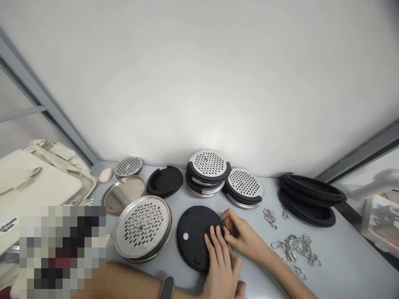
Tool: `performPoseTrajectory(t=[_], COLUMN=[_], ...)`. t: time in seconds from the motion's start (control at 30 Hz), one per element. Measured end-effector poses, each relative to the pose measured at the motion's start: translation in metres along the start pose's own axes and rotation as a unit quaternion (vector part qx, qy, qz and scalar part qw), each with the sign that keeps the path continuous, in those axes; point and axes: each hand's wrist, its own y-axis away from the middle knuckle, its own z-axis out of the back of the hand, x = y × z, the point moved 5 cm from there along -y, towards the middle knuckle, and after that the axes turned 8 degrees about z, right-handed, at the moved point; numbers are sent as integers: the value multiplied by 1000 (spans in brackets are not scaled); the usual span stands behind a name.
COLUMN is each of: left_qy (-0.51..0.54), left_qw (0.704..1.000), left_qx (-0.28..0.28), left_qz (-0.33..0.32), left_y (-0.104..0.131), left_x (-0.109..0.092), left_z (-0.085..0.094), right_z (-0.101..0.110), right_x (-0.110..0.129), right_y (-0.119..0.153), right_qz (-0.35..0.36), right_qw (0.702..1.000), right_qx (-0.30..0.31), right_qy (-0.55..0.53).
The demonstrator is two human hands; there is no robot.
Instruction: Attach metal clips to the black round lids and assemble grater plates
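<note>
A black round disc [195, 249] with a white dot lies on the grey table [258, 274]. My left hand [221, 261] rests on its right part, fingers stretched over a small black strap piece [214, 228]. Close beside it, my right hand [238, 234] pinches a small metal ring or clip at the disc's right edge, mostly hidden by the fingers. To the right lie a pile of metal hooks [297, 247] and a smaller group of hooks [269, 218].
Perforated metal discs [143, 228] are stacked on the left, with a plain metal plate [124, 193] behind. More perforated discs in black holders [208, 166] stand along the wall. Black rings [311, 191] lean at the right. A cream bag [40, 178] is far left.
</note>
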Motion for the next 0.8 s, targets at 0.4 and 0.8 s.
performPoseTrajectory(t=[0.4, 0.8], left_qy=[3, -2], left_qw=[1000, 1000], left_qx=[-2, 3], left_qz=[-1, -2], left_y=[1, 1], left_x=[0, 0], left_z=[-2, -1], right_z=[0, 1], right_x=[-1, 3], right_y=[1, 0], right_qz=[4, -2], right_qw=[1000, 1000], right_qx=[7, 8], right_qy=[5, 8])
